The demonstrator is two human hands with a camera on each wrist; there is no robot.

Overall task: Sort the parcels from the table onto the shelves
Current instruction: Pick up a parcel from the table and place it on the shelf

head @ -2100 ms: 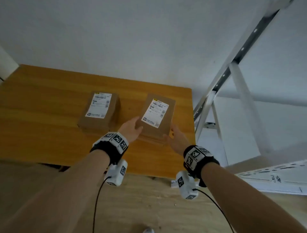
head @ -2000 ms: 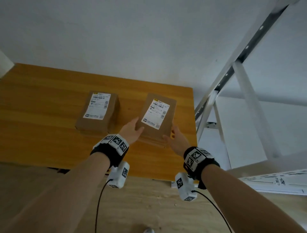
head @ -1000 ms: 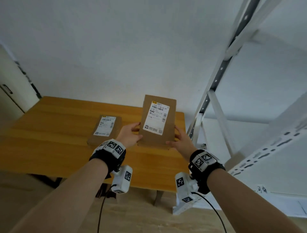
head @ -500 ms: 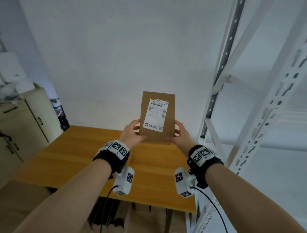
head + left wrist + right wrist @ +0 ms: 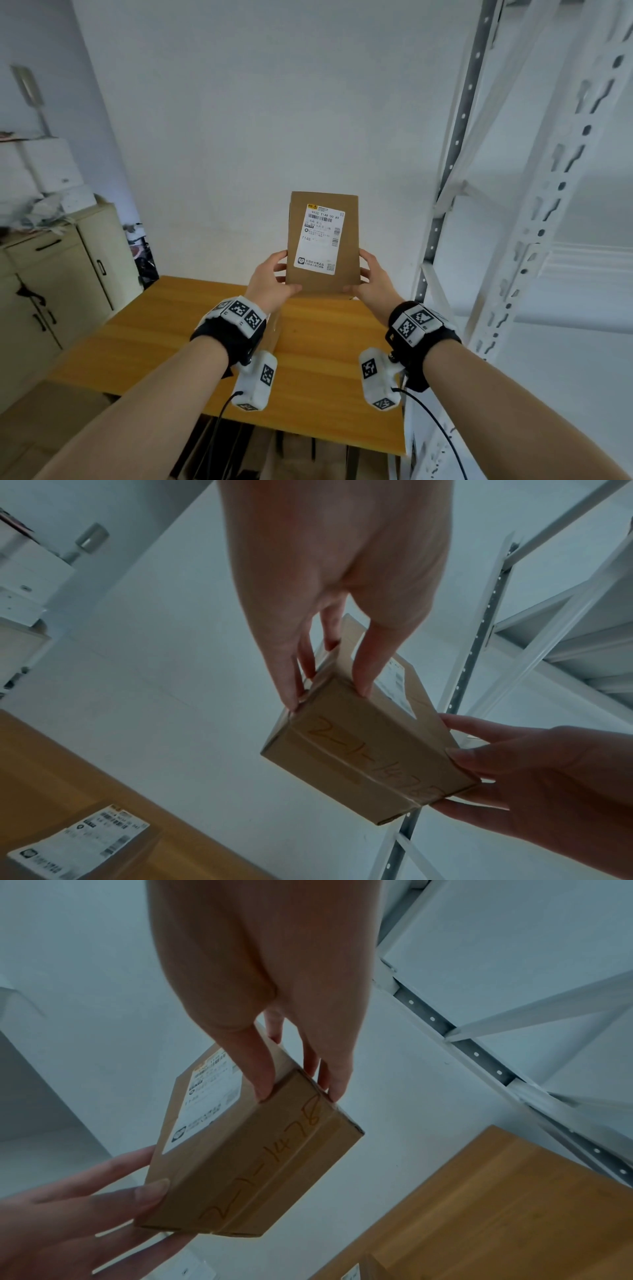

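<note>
Since 2 s ago the box (image 5: 323, 243) has come up off the table (image 5: 144, 342) and now stands upright, label facing the person. Head view: the left hand (image 5: 270, 284) and right hand (image 5: 371, 282) each grip a lower side of it, beside the shelves (image 5: 534, 219).

Left wrist view: fingers (image 5: 365, 658) clamp 1 edge; a second box (image 5: 78, 842) lies on the table.

Right wrist view: handwriting shows on the box's underside. Judging by this, 1 parcel is mid-transfer and at least 1 waits.

A parcel (image 5: 323, 241) is held upright above the bench (image 5: 164, 346), between both hands. Shelving (image 5: 534, 219) stands right; a cabinet (image 5: 61, 274) left.
</note>
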